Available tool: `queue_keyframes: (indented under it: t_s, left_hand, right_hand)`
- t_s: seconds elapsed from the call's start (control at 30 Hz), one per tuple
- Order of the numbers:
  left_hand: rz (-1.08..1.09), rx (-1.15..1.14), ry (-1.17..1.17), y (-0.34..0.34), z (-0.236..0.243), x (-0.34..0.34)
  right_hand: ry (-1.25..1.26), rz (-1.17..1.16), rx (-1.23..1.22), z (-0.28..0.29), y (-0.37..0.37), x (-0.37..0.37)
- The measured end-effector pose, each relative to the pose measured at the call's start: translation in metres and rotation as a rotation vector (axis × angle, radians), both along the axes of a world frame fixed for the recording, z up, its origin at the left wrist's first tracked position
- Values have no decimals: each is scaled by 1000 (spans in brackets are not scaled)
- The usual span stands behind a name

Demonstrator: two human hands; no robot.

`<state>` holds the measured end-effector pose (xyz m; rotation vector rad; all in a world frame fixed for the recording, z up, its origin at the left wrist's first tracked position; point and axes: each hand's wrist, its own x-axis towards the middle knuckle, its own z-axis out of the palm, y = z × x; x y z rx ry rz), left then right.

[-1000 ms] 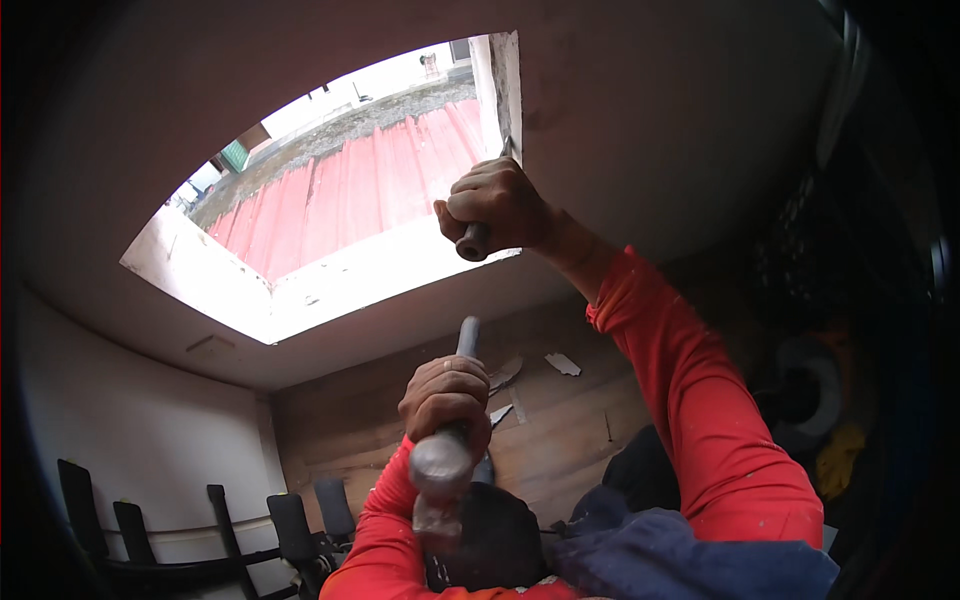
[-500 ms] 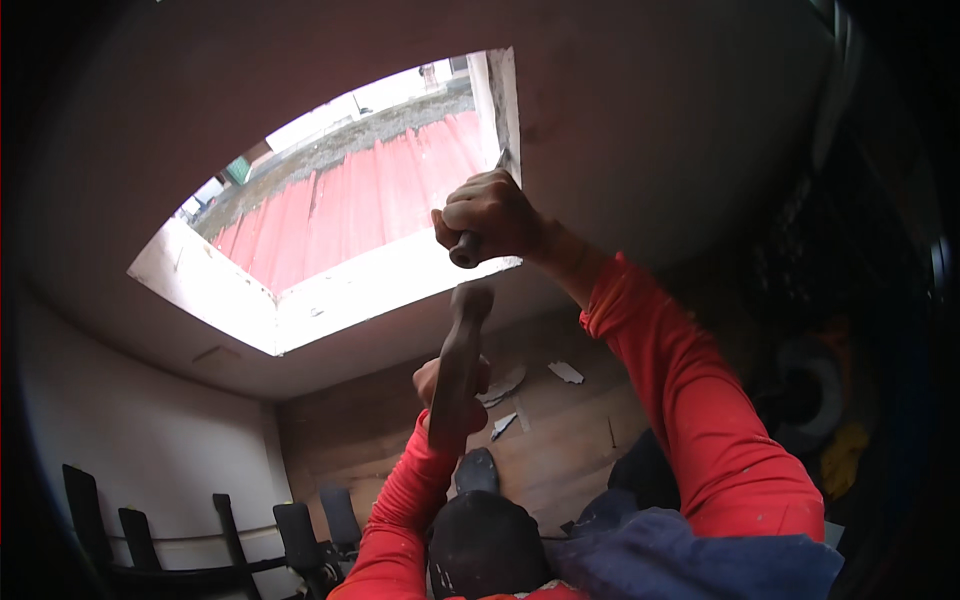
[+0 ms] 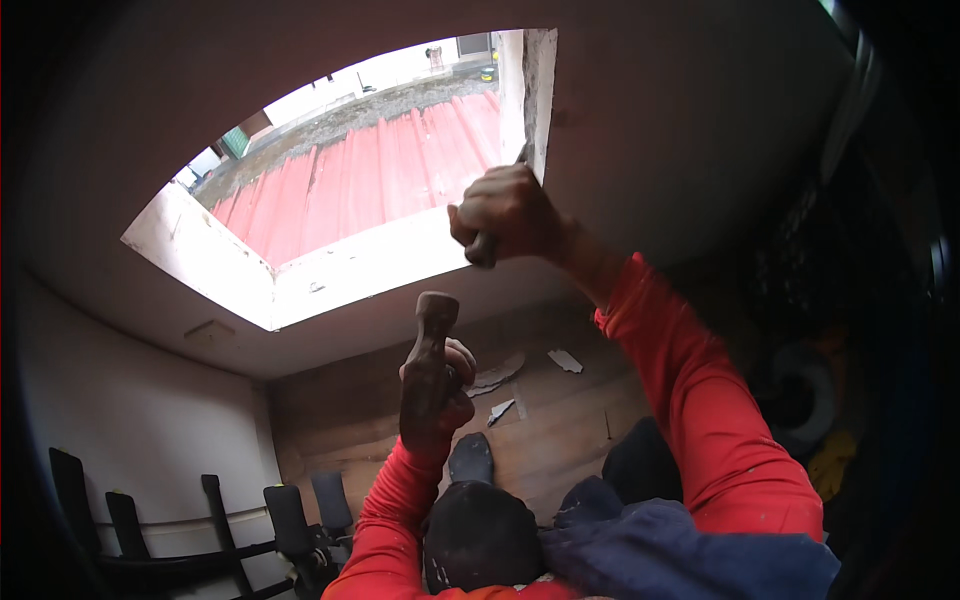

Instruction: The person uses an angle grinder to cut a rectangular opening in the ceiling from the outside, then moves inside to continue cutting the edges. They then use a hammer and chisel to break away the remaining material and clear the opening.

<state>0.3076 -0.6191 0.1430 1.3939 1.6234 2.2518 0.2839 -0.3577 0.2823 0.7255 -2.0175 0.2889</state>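
My right hand [image 3: 508, 212] is closed around a chisel [image 3: 483, 250], its round butt end showing below the fist. The narrow metal blade rises above my fingers and meets the right-hand edge of the window opening [image 3: 541, 100]. Lower and to the left, my left hand [image 3: 458, 380] grips a hammer [image 3: 430, 365]. Its worn brown head points up toward the chisel, with a gap between the two. The hammer's handle is mostly hidden by its head and my fingers.
Beyond the opening lies a red corrugated roof [image 3: 360, 180]. Pale broken flakes [image 3: 565, 360] lie on the brown floor [image 3: 550, 410] below. A black frame with padded uprights [image 3: 290, 520] stands at lower left. Dark and yellow items [image 3: 832, 465] sit at the right.
The hammer has moved left and away from the chisel's butt end. My right hand keeps the chisel at the window edge. The whole view has shifted slightly.
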Motion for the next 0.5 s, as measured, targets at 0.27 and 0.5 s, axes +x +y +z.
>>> queue_keyframes:
  t_s: [0.27,0.5]
  left_hand:
    - [11,117,-52,20,14,5]
    - [-204,200,250,41,38,-1]
  right_hand:
    - [15,-14,-23,-5,20,-4]
    - [5,31,-51,-5,24,-3]
